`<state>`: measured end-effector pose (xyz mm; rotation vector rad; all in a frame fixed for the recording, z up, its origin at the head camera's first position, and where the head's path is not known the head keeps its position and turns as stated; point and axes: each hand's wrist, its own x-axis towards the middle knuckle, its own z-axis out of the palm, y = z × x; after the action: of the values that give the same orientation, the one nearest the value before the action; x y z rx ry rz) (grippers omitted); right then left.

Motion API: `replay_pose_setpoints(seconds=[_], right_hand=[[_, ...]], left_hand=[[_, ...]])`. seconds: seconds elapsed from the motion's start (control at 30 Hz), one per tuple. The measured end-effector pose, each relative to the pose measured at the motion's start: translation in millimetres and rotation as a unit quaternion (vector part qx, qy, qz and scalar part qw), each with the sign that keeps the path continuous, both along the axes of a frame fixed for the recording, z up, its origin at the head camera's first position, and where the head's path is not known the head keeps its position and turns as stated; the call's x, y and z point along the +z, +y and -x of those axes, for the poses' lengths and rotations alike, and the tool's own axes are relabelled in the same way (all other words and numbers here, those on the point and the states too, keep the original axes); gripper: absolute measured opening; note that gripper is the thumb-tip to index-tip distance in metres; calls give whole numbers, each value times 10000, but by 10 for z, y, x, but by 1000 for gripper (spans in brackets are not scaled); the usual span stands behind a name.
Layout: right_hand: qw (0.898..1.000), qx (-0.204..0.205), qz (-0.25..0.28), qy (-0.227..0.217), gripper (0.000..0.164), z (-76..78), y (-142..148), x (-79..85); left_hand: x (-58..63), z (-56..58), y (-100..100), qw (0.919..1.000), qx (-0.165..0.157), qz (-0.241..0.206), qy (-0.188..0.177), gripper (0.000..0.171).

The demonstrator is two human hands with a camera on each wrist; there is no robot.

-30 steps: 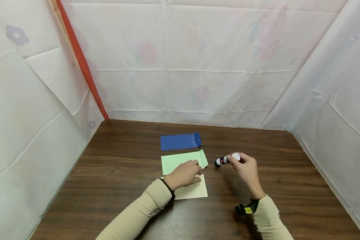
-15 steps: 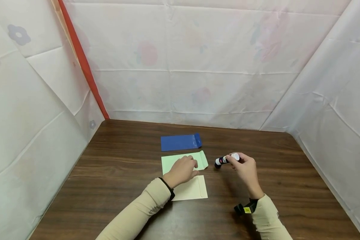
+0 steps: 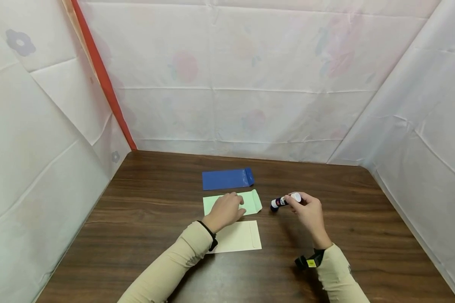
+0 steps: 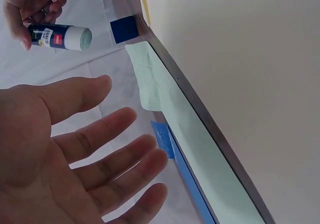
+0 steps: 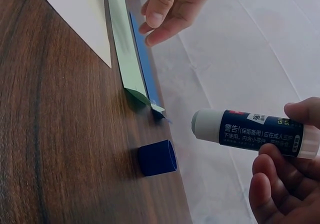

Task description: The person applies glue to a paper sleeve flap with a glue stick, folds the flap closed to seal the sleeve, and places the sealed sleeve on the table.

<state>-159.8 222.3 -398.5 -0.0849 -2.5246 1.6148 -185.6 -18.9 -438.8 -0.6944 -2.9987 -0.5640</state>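
My left hand (image 3: 224,211) hovers over the light green envelope (image 3: 252,205), fingers spread and loosely bent, holding nothing in the left wrist view. That envelope's flap (image 4: 145,76) stands partly raised at its right end. Between thumb and fingers, my right hand (image 3: 310,214) grips a glue stick (image 5: 255,131), tilted with its uncapped tip toward the left. Its dark blue cap (image 5: 157,158) sits on the table below the tip. Nearer the body lies a cream envelope (image 3: 239,237), partly covered by the left wrist.
Behind the green envelope lies a blue envelope (image 3: 223,179), its flap end at the right with whitish smears. All of these rest on a dark wood table (image 3: 144,202). White patterned sheets (image 3: 227,118) enclose its back and sides.
My left hand has drawn back leftward and away from the cream envelope, uncovering more of it, and now sits over the green one. The right hand with the glue stick has barely moved.
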Motion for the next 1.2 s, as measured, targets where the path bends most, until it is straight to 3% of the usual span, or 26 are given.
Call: replay_pose_setpoints(seconds=[0.2, 0.33, 0.57, 0.83, 1.2], right_hand=[[10000, -24, 18, -47, 28, 153, 82, -245], [9999, -12, -44, 115, 30, 198, 90, -328], [9998, -14, -102, 149, 28, 209, 51, -366], [9999, 10, 14, 131, 26, 244, 4, -378], [9999, 24, -8, 127, 27, 262, -9, -360]], left_hand=[[-11, 46, -44, 9999, 64, -61, 69, 25], [-41, 77, -70, 9999, 80, -106, -82, 26], [-93, 139, -77, 9987, 156, -14, -488, 30], [-116, 232, -35, 9980, 169, 356, -489, 33], [-80, 235, -77, 9965, -41, 526, -641, 33]])
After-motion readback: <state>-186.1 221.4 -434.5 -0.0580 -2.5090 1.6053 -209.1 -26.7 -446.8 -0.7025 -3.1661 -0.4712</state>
